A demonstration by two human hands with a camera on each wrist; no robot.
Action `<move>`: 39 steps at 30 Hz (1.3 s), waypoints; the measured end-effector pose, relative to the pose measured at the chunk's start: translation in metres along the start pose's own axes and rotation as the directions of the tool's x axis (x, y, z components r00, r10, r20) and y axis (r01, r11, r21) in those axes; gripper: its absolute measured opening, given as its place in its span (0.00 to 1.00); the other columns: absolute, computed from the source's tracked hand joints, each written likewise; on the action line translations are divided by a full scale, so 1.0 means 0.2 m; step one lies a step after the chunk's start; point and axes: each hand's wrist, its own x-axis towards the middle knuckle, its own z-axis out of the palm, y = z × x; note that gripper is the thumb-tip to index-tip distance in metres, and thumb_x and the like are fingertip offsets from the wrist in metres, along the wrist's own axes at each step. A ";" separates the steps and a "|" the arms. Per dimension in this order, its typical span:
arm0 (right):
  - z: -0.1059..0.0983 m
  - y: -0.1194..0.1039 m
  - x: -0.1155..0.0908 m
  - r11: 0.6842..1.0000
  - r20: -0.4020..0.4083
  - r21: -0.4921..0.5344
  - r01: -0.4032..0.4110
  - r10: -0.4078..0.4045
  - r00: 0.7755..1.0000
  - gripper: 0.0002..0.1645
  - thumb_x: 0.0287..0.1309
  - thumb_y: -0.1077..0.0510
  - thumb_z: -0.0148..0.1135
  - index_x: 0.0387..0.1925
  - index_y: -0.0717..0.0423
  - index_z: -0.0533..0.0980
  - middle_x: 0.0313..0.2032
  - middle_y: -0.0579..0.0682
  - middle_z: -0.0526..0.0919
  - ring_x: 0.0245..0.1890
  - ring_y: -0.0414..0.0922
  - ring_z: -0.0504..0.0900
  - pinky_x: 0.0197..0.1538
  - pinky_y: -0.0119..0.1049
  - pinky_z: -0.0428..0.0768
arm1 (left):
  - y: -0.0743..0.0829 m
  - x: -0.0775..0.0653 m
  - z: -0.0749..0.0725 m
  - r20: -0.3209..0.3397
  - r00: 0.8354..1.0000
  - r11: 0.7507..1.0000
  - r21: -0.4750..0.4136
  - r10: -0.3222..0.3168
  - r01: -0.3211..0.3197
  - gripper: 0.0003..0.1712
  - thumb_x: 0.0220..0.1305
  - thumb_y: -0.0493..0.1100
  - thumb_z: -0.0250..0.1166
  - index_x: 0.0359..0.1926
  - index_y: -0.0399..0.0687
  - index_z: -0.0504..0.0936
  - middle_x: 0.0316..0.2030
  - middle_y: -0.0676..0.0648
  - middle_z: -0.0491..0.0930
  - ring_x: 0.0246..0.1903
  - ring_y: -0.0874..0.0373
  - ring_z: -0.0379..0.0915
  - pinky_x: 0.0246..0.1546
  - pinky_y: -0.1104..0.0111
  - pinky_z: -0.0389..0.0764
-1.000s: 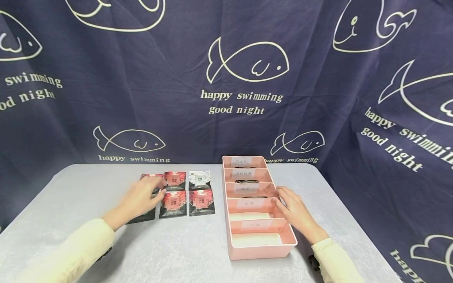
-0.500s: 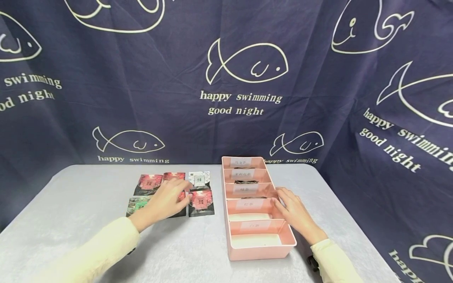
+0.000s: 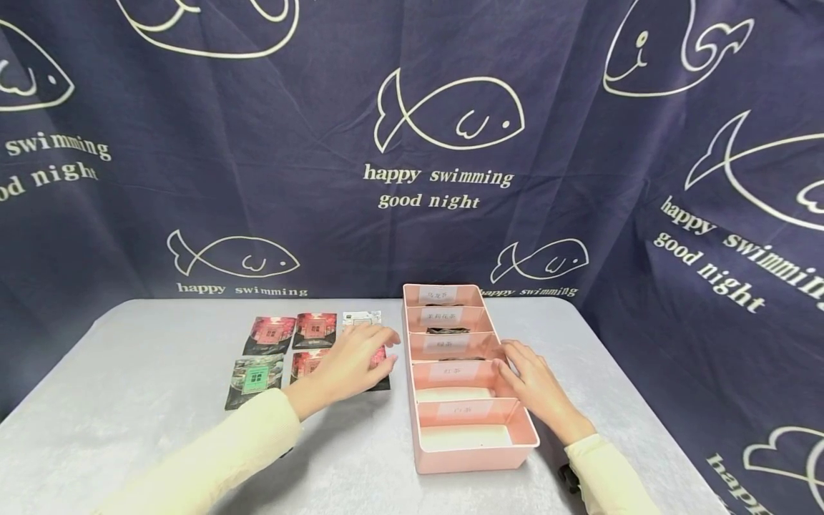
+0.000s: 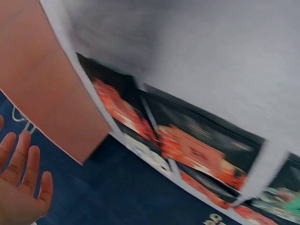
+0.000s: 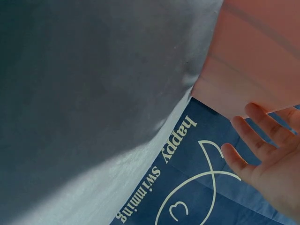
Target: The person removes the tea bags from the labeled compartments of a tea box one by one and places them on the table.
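Note:
My left hand (image 3: 354, 357) hovers over the right-hand packets with its fingers loosely extended, holding nothing. Beneath it, a white tea packet (image 3: 363, 316) and a red-and-black tea packet (image 3: 383, 383) are partly covered. In the left wrist view, the fingers (image 4: 33, 164) are spread apart near the pink box's outer wall. My right hand (image 3: 537, 383) holds the right rim of the pink divided box (image 3: 473, 460), thumb over the inside and fingers along the outer wall. In the right wrist view, these fingers (image 5: 267, 126) lie beside that wall.
Further left lie several red tea packets (image 3: 315, 329) and a green one (image 3: 255, 379). Labelled compartments divide the box; dark packets (image 3: 448, 330) show in the back ones, and the front two show bare floors. A dark blue fish-print cloth (image 3: 322, 179) hangs behind the grey table (image 3: 360, 465).
My left hand has moved rightward across the packets, from the left column toward the box, uncovering the green packet and the red ones. The right hand stays on the box rim.

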 end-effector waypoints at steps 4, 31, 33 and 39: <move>0.00 0.00 0.00 1.000 -0.003 -0.005 0.007 -0.007 1.000 0.18 0.60 0.55 0.52 0.48 0.62 0.73 0.49 0.58 0.76 0.53 0.55 0.72 0.48 0.54 0.69 | 0.06 0.04 0.03 0.034 0.999 1.000 0.027 0.016 -0.016 0.13 0.57 0.48 0.58 0.43 0.53 0.76 0.39 0.55 0.79 0.42 0.59 0.72 0.45 0.63 0.69; -0.01 0.00 0.02 0.990 -0.013 -0.124 0.066 -0.069 0.998 0.22 0.55 0.55 0.57 0.48 0.66 0.73 0.47 0.59 0.77 0.50 0.56 0.74 0.50 0.52 0.69 | 0.21 0.20 0.19 0.153 0.987 0.989 0.129 0.055 -0.075 0.10 0.59 0.53 0.58 0.38 0.56 0.78 0.37 0.57 0.80 0.39 0.59 0.71 0.39 0.65 0.67; -0.01 0.00 0.02 0.989 -0.018 -0.127 0.071 -0.074 0.997 0.21 0.55 0.56 0.57 0.47 0.65 0.73 0.46 0.59 0.77 0.50 0.56 0.74 0.49 0.52 0.69 | 0.22 0.21 0.19 0.147 0.987 0.984 0.156 0.059 -0.082 0.09 0.59 0.53 0.58 0.37 0.56 0.78 0.36 0.57 0.80 0.38 0.59 0.71 0.38 0.66 0.67; 0.00 0.00 0.02 0.989 -0.035 -0.125 0.083 -0.088 0.996 0.18 0.54 0.56 0.57 0.45 0.64 0.74 0.45 0.57 0.77 0.48 0.55 0.75 0.46 0.51 0.70 | 0.23 0.21 0.21 0.119 0.991 0.983 0.164 0.064 -0.084 0.06 0.58 0.50 0.60 0.35 0.56 0.77 0.33 0.58 0.80 0.37 0.59 0.70 0.35 0.67 0.65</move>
